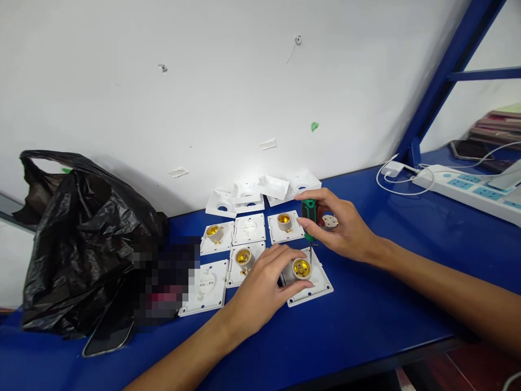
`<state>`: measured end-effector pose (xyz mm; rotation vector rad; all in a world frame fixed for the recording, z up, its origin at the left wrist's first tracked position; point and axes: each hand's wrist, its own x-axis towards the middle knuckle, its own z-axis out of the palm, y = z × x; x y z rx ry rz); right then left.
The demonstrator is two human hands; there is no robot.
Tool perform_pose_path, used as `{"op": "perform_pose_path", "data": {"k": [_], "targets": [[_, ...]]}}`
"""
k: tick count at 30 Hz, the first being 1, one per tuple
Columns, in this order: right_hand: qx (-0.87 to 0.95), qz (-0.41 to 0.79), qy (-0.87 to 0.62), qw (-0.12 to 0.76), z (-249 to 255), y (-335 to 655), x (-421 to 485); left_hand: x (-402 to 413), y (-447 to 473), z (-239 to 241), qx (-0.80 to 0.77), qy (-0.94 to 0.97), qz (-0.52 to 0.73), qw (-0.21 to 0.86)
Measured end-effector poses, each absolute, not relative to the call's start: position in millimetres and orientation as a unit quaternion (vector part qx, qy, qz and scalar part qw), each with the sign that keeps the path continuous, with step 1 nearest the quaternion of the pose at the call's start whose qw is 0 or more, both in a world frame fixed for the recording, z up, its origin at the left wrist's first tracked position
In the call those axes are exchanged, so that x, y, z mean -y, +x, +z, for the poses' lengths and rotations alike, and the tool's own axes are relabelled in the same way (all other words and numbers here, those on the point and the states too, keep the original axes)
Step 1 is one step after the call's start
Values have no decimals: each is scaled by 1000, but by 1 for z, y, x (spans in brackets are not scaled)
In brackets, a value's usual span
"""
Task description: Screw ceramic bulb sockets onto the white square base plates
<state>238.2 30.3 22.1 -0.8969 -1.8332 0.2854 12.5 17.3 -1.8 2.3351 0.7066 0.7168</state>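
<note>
Now, one lamp socket sits on one white plate, the left hand curled round it, thumb and fingers parted by its width; the right hand closes on one green screwdriver, shaft beside the socket! Beyond and left of that grip: three more sockets, two bare plates, overlapping covers; farther left, one black bag

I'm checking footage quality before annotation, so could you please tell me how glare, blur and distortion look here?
Head view: a bright wash on the wall behind the white covers; highlights on the black bag; a pixelated patch beside it hides detail; left hand, right hand and green screwdriver look fairly sharp; the blue post slants, perhaps from lens stretch.
</note>
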Motion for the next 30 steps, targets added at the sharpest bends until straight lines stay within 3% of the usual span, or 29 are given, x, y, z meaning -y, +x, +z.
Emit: {"op": "perform_pose_path", "data": {"k": [9, 19, 30], "targets": [[715, -21, -371, 593, 28, 254, -31, -7, 10, 0, -302, 912, 228, 159], [762, -84, -395, 507, 25, 265, -40, -3, -7, 1, -261, 926, 205, 180], [734, -63, -402, 543, 23, 263, -41, -2, -9, 5, -273, 924, 180, 197]]}}
